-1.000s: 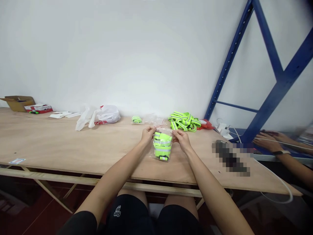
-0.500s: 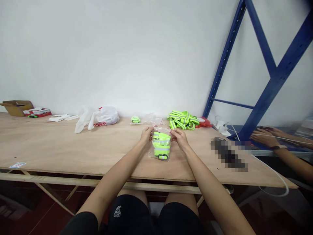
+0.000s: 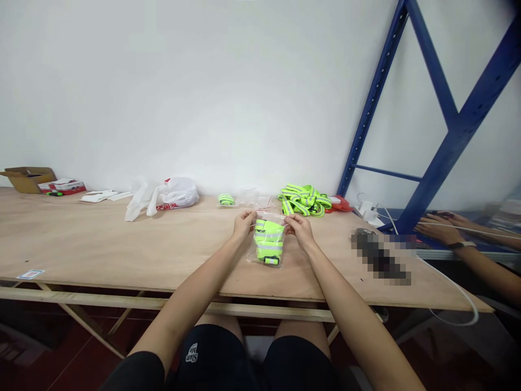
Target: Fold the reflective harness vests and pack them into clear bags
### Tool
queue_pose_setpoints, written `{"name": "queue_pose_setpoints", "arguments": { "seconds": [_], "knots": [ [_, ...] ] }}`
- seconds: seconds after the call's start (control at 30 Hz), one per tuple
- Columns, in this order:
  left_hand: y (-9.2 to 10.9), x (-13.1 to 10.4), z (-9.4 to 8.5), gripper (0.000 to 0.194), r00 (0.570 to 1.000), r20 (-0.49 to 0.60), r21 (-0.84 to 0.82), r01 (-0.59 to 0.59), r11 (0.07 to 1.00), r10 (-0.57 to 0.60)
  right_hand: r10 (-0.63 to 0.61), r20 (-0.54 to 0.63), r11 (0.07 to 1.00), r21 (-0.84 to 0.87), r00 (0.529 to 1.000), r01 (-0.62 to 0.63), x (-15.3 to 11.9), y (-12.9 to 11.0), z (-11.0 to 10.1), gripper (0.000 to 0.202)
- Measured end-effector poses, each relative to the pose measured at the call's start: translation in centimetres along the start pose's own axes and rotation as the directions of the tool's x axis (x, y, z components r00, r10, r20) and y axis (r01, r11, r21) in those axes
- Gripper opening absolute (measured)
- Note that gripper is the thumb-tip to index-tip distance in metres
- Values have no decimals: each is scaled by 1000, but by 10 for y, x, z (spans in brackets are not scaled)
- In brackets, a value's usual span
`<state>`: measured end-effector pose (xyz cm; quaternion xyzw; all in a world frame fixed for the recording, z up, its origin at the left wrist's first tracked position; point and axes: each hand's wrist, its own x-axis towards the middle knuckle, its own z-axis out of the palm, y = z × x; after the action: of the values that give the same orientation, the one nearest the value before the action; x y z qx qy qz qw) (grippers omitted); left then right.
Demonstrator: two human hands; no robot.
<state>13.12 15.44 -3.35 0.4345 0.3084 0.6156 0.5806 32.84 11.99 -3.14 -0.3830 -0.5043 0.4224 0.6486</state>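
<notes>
A clear zip bag (image 3: 251,259) hangs or rests upright over the front of the wooden table. Inside it lies a folded neon-yellow reflective strap (image 3: 269,239) with grey stripes and a black buckle near the bottom. My left hand (image 3: 244,224) pinches the bag's upper left corner. At the upper right corner my right hand (image 3: 299,227) pinches it too, thumb and fingers along the top edge. Behind the bag are a loose heap of the same straps (image 3: 304,200), a rolled strap (image 3: 226,200) in clear plastic and some flat clear bags (image 3: 254,199).
A white plastic carrier bag (image 3: 177,193), white papers (image 3: 101,196), a red-and-white box (image 3: 63,187) and an open cardboard box (image 3: 30,179) line the wall. To the right stand a blue metal frame (image 3: 437,157), a white cable (image 3: 451,282) and another person's hands (image 3: 442,231).
Both hands keep hold of the bag in almost the same place. The view has shifted very slightly.
</notes>
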Motion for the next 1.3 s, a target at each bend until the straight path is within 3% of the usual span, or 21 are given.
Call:
{"name": "queue_pose_setpoints", "arguments": {
  "seconds": [0.4, 0.8, 1.1, 1.3],
  "knots": [
    [-4, 2, 0, 42, 998, -57, -32, -22, 999, 20, 1, -24, 1000, -24, 1000, -2, 3, 2, -1, 31],
    [-9, 11, -8, 45, 999, 36, -19, 35, 999, -34, 46, 3, 999, -12, 999, -46, 4, 5, -2, 34],
    [-8, 9, -9, 42, 999, 28, 24, 22, 999, -23, 57, 12, 998, -41, 998, -56, 4, 7, -2, 38],
    [-11, 9, -7, 40, 998, 37, -33, 56, 998, -54, 49, 5, 998, -40, 999, -49, 4, 7, -3, 36]
  ]
}}
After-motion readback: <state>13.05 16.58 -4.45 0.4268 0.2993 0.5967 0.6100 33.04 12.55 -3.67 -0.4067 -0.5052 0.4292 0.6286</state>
